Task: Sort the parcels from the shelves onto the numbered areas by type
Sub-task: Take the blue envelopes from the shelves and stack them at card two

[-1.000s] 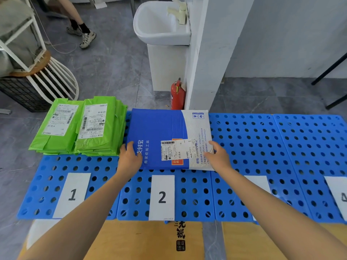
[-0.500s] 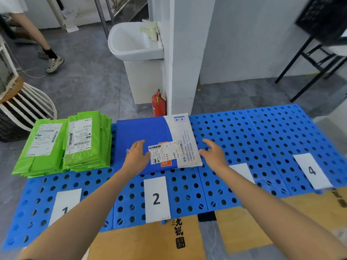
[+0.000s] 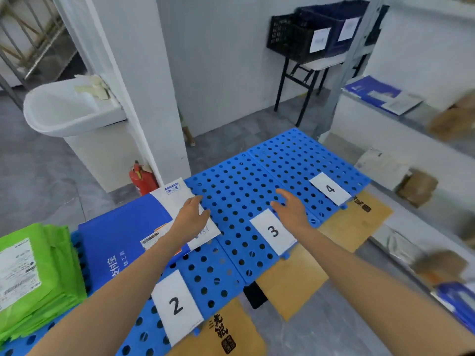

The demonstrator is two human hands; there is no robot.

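Both hands were apart, with fingers loose and straight, gripping nothing. The left hand [image 3: 191, 219] lay palm down over the white right end of the flat blue-and-white paper parcel [image 3: 120, 235], its fingertips reaching just past the parcel's far right edge. Whether it pressed on the paper or hung just above it could not be told. That parcel lay flat on the blue perforated plastic panels [image 3: 231, 176], beyond the white card numbered 2 [image 3: 177, 305], which sat under the left forearm. The parcel's left edge lay just beside the stack of bright green plastic mailers [image 3: 38, 273], far to the left of the left hand.

The right hand [image 3: 290, 210] hovered palm down with spread fingers over the far end of the white card numbered 3 [image 3: 273, 231]. Between the two hands, and beyond them to the panels' far edge, the holed blue surface lay bare. The white card numbered 4 [image 3: 330, 188] sat beyond and to the right of the right hand, near the panels' right corner, also with bare blue around it.

Tan cardboard sheets [image 3: 354, 222] stuck out from under the panels' near edge, below the right forearm. Further right of the right hand ran white shelves [image 3: 385, 129] carrying a blue-and-white shelf parcel [image 3: 380, 95] and blurred brown boxes [image 3: 417, 187]. Beyond the left hand, a red fire extinguisher [image 3: 141, 178] stood against a white pillar [image 3: 144, 86].
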